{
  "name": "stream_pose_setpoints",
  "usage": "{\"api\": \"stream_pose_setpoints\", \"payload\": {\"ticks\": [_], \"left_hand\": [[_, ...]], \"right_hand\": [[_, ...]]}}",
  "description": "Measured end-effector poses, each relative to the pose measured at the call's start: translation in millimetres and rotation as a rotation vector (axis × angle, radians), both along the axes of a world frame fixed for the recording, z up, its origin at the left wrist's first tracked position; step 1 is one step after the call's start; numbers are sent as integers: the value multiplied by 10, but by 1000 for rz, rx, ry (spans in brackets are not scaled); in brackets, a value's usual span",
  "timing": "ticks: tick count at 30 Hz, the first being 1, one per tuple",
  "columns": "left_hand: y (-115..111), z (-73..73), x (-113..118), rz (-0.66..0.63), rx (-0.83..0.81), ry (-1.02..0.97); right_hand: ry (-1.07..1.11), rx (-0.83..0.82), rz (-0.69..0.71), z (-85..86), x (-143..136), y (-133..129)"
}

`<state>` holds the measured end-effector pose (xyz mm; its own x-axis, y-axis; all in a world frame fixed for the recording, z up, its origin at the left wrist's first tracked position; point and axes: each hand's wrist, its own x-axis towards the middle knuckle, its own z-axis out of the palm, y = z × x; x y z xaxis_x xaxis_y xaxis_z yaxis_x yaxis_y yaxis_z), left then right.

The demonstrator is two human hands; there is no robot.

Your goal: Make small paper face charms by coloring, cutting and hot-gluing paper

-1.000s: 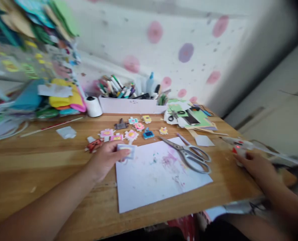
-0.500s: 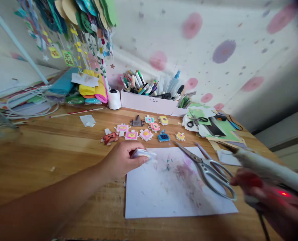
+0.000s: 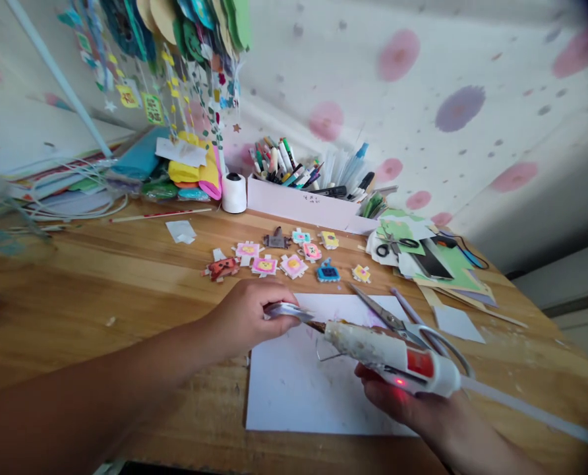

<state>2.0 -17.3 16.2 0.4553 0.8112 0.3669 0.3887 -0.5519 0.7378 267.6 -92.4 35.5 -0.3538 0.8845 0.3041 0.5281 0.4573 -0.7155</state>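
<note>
Between the thumb and fingers of my left hand (image 3: 257,313) is a small pale paper piece (image 3: 288,310), seen nearly edge-on. My right hand (image 3: 412,409) is wrapped round a white hot glue gun (image 3: 373,346) with a red panel and a lit red light. A long glue stick (image 3: 531,409) sticks out of its back. The gun's nozzle points left and meets or nearly meets the paper piece's edge; I cannot tell if they touch. Below both hands lies a stained white sheet (image 3: 294,396). Large metal scissors (image 3: 390,320) rest on the sheet, partly behind the gun.
Several small coloured paper cutouts (image 3: 293,266) lie beyond the sheet. A white box (image 3: 298,201) of pens stands at the back beside a thread spool (image 3: 235,193). Paper scraps, black-handled scissors (image 3: 397,245) and a phone (image 3: 431,260) lie at the right.
My right hand has brought the glue gun leftward from the right edge to the paper piece. My left hand stays near the same place, still pinching the piece. The view has shifted slightly.
</note>
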Motion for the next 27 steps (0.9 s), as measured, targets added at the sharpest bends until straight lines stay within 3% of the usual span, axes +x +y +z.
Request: {"api": "stream_pose_setpoints", "payload": {"ticks": [3,8,10,17,22,27], "left_hand": [[8,-5,-7,-23,15,-1],[6,21,-22,-50,43,9],[1,23,-24,-63,60,1],[-6,15,-16,-105,182,0],[-1,26,-16,-114,310,28],[-24,30,-31,-129,388,47]], "right_hand": [[128,-292,8,5,-63,-4],[254,-382,-184,-57,-78,-43],[245,-387,-172,-77,-73,-44],[53,-140,41,9,-66,19],[-129,111,59,152,-142,44],[-314,115,83,239,-149,31]]}}
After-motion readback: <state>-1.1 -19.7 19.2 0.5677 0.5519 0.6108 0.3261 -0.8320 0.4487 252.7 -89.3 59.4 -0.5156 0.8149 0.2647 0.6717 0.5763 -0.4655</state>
